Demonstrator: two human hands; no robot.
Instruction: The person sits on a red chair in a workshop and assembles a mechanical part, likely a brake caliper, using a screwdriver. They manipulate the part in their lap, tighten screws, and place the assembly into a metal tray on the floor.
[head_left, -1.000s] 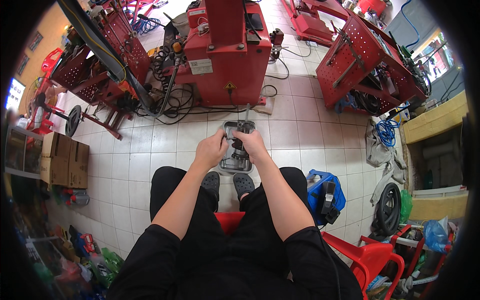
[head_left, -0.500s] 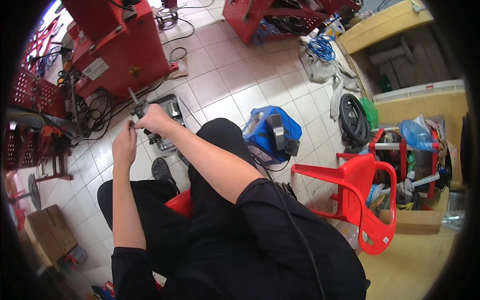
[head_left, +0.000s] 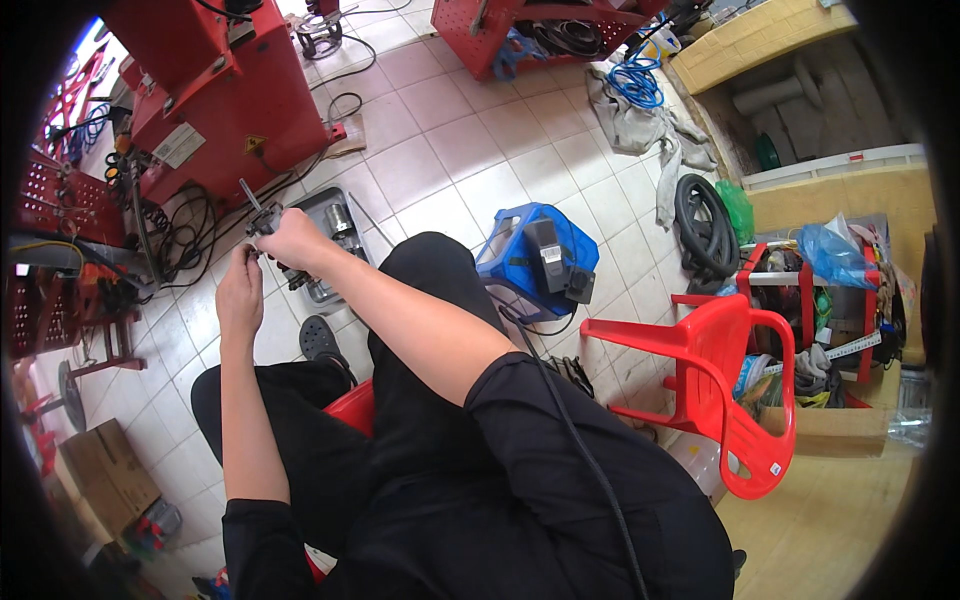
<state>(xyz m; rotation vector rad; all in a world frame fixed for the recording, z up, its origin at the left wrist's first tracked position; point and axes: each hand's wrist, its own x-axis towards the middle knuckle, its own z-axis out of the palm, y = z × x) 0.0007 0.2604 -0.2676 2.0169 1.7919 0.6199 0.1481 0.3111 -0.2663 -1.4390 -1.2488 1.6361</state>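
Note:
My right hand [head_left: 297,243] is closed around a grey metal mechanical part [head_left: 262,217] with a thin shaft sticking out toward the red machine. Just left of it my left hand [head_left: 240,297] is raised, its fingers pinched together at the near end of that part. Whatever sits between those fingertips is too small to make out. Beneath and beyond the right hand lies a grey metal tray [head_left: 322,208] on the floor. A shiny cylindrical metal piece [head_left: 342,220] rests in it, and dark metal parts [head_left: 292,275] show below my right wrist.
A red machine [head_left: 225,110] stands beyond my hands, with black cables [head_left: 190,225] at its foot. Right of my knee is a blue plastic crate-like container [head_left: 515,255] with a black device. Farther right come a red plastic chair [head_left: 715,345], black tubing [head_left: 697,230] and a cluttered rack.
Both hands stay together at the metal part, with only a slight shift in the fingers. The whole view has moved a little.

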